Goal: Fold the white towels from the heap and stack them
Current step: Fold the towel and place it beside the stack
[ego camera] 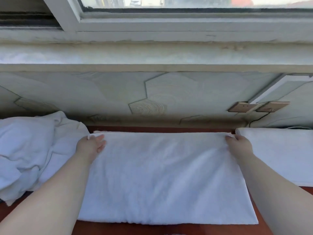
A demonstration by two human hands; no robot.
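Towel (166, 175) under work lies spread flat in the middle of the red-brown bench (169, 230), between the crumpled heap (30, 150) on the left and the folded stack (279, 153) on the right. The left hand (90, 146) pinches its far-left corner and the right hand (238, 145) pinches its far-right corner, so both hands are closed on cloth, not free. The likely next move is to bring that far edge toward the near one, and most of the trouble would come from there. If one hand lifts sooner or pulls harder, the edges would probably meet askew and the fold would come out crooked. Each grip takes only a small bite of corner, so soft terry could slip out halfway over. The right hand sits just beside the stack, and a careless lift might catch its top towel and drag it out of line. The left forearm passes close by the heap, where a loose fold could get swept along. The near edge lies close to the bench front, so a strong pull might slide the cloth off.
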